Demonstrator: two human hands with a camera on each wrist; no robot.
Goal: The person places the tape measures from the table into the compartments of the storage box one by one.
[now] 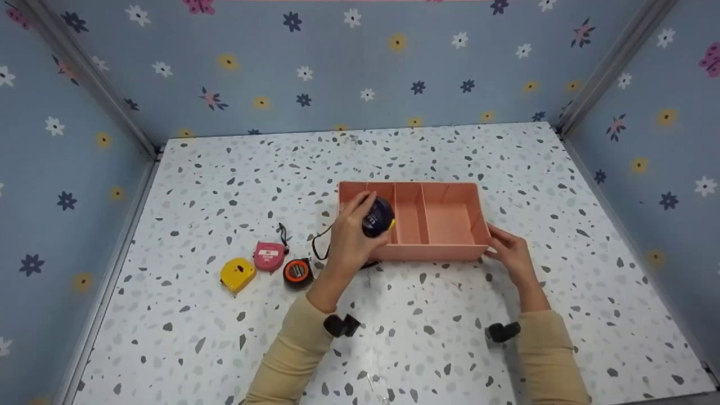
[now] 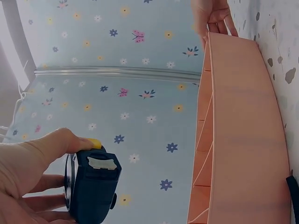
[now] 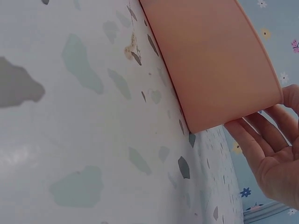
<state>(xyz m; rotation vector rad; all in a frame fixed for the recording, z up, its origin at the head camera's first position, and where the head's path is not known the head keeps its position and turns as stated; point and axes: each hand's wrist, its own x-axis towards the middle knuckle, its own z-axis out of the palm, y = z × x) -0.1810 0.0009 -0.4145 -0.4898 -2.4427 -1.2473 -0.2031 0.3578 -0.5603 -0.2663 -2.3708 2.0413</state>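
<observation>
My left hand (image 1: 353, 233) grips a dark blue tape measure (image 1: 378, 217) with a yellow button, thumb near the button in the left wrist view. It is over the left compartments of a salmon-pink divided box (image 1: 430, 252). A thin black strap (image 1: 318, 250) loops beside this hand. At the box's right end, my right hand (image 1: 514, 260) touches the outer wall with loosely bent fingers, as the right wrist view shows. Left of the box lie a yellow tape measure (image 1: 238, 274), a pink tape measure (image 1: 269, 256) and a black-and-orange tape measure (image 1: 297, 273).
The box stands on a white speckled table (image 1: 427, 360). Upright dividers split it into compartments of differing width. Blue flowered panels (image 1: 360, 62) enclose the table at the back and both sides. A dark cord (image 1: 283, 233) trails from the pink tape measure.
</observation>
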